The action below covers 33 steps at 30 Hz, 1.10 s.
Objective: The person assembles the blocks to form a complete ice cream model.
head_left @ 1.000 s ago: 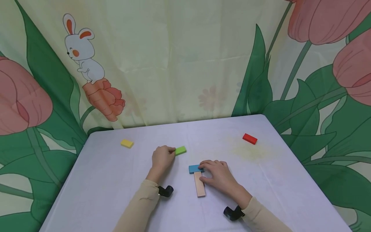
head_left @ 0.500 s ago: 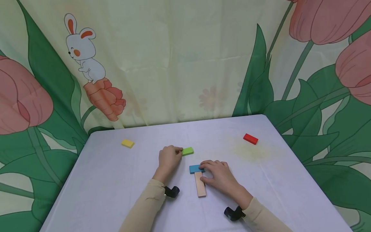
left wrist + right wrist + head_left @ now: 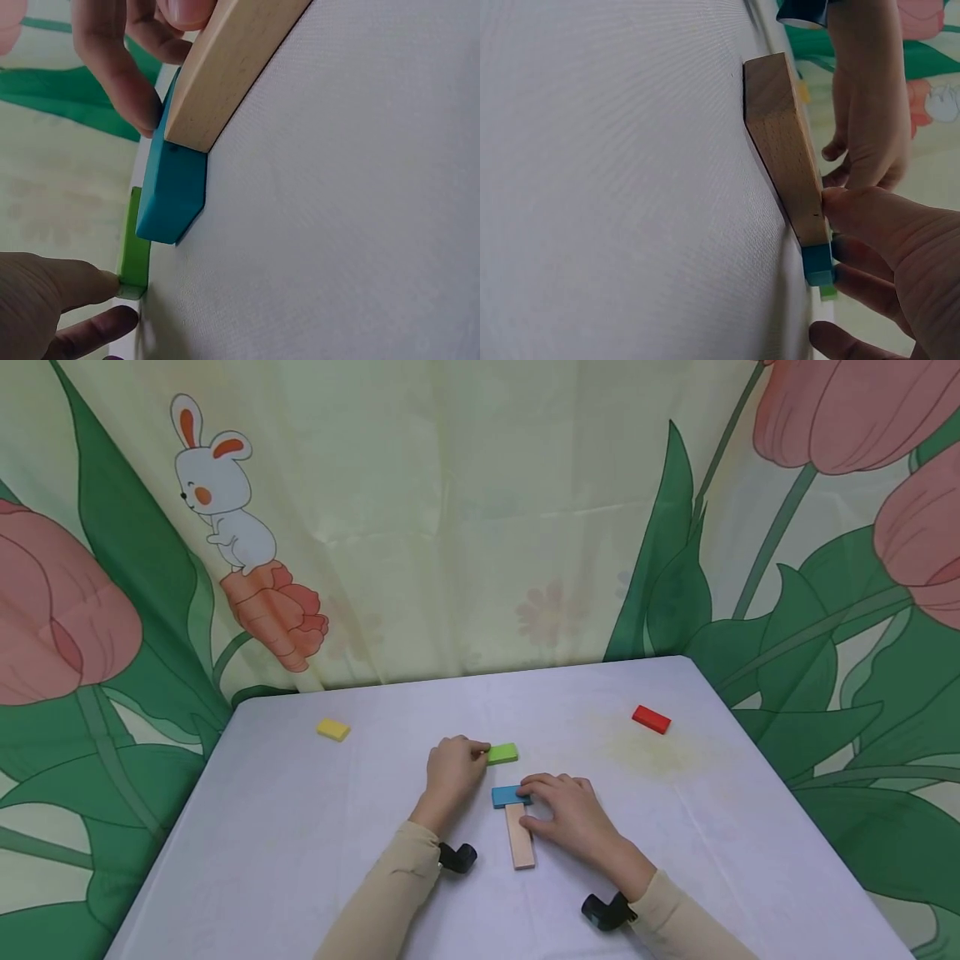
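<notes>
My left hand (image 3: 456, 772) pinches the left end of a flat green block (image 3: 503, 754) lying beyond the blue one. A blue block (image 3: 506, 797) lies crosswise at the far end of a long plain wooden block (image 3: 519, 837), together making a T on the table. Over the T's right side is my right hand (image 3: 573, 814), fingers spread and gently bent. Its fingertips touch the blue block, and its thumb (image 3: 847, 210) rests against the wooden block's edge. In the left wrist view the green block (image 3: 135, 255) stands just past the blue block (image 3: 171, 191).
A yellow block (image 3: 333, 729) lies at the far left of the white-covered table (image 3: 247, 827), and a red block (image 3: 651, 719) at the far right. A printed curtain (image 3: 420, 527) hangs right behind the table's back edge.
My left hand has slid the green block to the right, until it sits behind the blue block. The right hand, blue block and wooden block have stayed in place.
</notes>
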Each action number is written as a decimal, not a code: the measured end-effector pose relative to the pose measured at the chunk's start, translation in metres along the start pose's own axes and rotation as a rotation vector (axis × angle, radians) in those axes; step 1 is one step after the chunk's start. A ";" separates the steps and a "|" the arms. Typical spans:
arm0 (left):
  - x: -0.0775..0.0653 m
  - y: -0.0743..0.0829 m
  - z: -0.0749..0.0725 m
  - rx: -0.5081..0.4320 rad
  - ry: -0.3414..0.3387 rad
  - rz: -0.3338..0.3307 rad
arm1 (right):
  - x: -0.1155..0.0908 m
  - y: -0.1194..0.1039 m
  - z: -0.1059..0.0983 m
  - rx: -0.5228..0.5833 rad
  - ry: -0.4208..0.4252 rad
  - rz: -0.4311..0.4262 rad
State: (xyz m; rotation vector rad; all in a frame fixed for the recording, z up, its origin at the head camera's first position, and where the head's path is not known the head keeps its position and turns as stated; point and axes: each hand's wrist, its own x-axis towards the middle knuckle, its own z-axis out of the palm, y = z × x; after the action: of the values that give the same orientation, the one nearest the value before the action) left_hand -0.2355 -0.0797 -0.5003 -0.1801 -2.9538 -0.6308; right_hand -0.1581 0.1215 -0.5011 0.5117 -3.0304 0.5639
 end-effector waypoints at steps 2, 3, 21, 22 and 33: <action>-0.001 0.002 0.001 0.001 -0.014 -0.004 | 0.000 0.000 0.001 0.005 0.001 -0.003; -0.001 0.002 0.001 0.003 -0.019 -0.006 | 0.000 0.000 0.001 0.008 0.002 -0.005; -0.015 -0.005 -0.005 -0.309 -0.044 -0.118 | 0.000 0.001 -0.001 0.176 -0.011 0.040; -0.017 -0.006 -0.007 -0.336 -0.052 -0.125 | 0.001 0.002 -0.002 0.226 -0.015 0.063; -0.027 -0.005 -0.011 -0.516 -0.127 -0.163 | 0.030 0.011 -0.005 0.578 -0.070 0.298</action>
State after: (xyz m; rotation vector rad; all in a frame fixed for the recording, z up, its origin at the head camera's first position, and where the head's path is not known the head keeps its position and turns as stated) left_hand -0.2085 -0.0913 -0.4958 -0.0216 -2.8722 -1.4459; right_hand -0.1901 0.1234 -0.4980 0.0731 -2.9907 1.4815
